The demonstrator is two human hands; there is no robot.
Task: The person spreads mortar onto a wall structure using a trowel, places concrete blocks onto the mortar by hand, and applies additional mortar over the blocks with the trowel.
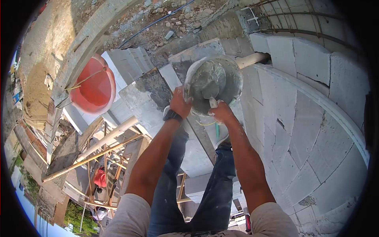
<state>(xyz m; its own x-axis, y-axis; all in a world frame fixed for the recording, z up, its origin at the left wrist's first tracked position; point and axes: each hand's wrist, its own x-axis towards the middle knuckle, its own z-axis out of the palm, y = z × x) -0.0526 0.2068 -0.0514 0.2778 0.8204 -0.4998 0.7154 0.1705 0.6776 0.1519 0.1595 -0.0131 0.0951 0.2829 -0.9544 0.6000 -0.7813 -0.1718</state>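
Note:
A mortar-crusted bucket [240, 82] stands in front of me with wet grey mortar [217, 71] inside. My left hand [180, 104] is closed on the bucket's near left rim, with a dark watch on that wrist. My right hand [222, 113] grips the pale handle of a trowel [210, 90]. The trowel's blade lies against the mortar inside the bucket. Below the bucket, close to my right hand, a small green object [217, 130] shows; its kind is unclear.
On the left hangs or stands a red bucket [94, 89] beside a long wooden beam [81, 49]. A pale block wall [292, 134] curves along the right. Rebar [300, 31] shows at upper right. Far below, a person in red [100, 178] is among wooden poles [94, 154].

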